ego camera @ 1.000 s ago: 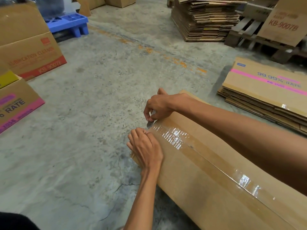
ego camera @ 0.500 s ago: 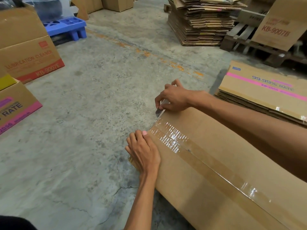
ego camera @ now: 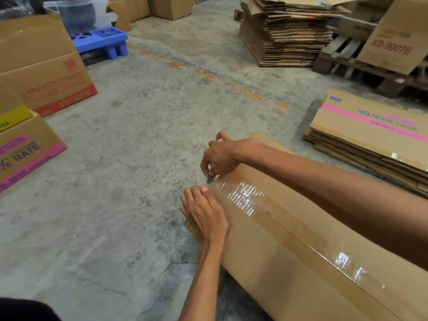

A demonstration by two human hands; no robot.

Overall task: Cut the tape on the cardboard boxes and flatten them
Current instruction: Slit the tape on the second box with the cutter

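Note:
A long brown cardboard box (ego camera: pixel 289 258) lies on the concrete floor at lower right, with a strip of clear shiny tape (ego camera: pixel 301 237) running along its top seam. My right hand (ego camera: pixel 222 156) grips a small cutter blade (ego camera: pixel 211 179), whose tip sits at the far end of the tape, at the box's corner. Just below it, my left hand (ego camera: pixel 203 216) is curled over the same end edge of the box and holds it. Most of the cutter is hidden inside my right fist.
Flattened boxes lie in a low pile (ego camera: pixel 370 135) at right and a tall stack (ego camera: pixel 287 35) behind, beside a wooden pallet (ego camera: pixel 361 68). Standing printed boxes (ego camera: pixel 46 72) and a blue plastic pallet (ego camera: pixel 99 40) are at left. Bare concrete floor (ego camera: pixel 139 135) lies between.
My right hand lifted the cutter away to the upper right, then brought it back down to the tape's end. My left hand stayed on the box edge.

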